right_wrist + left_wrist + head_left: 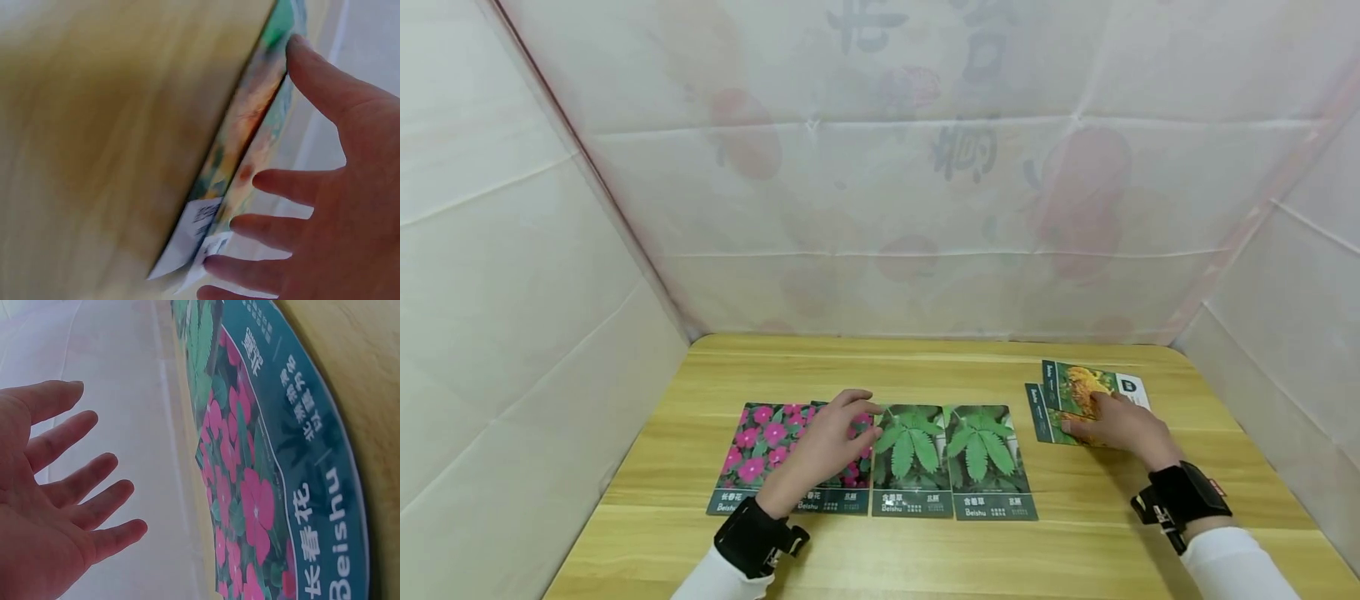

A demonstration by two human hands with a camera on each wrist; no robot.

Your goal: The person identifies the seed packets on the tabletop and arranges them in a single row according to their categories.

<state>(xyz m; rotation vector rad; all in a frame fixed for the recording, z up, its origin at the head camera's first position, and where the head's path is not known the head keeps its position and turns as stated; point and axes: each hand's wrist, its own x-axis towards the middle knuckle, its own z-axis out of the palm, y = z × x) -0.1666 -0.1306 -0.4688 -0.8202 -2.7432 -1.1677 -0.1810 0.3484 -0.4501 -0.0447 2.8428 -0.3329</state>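
My left hand (823, 446) hovers over two seed packets with pink flowers, the left one (756, 446) slightly overlapping its neighbour (835, 502). Its fingers are spread and hold nothing, as the left wrist view shows. To the right of these, two green-leaf packets (910, 458) lie upright side by side. At the right of the table, my right hand (1123, 429) rests on two overlapping packets with yellow flowers (1078, 385), turned sideways. Thumb and fingers are spread, with fingertips at the packets' surface; part of the lower packet (1040, 414) is hidden under the hand.
All packets lie on a light wood-grain table (925, 558). White fabric walls (865, 200) enclose it at the back and both sides. Each wrist wears a black strap (1187, 500) with a camera.
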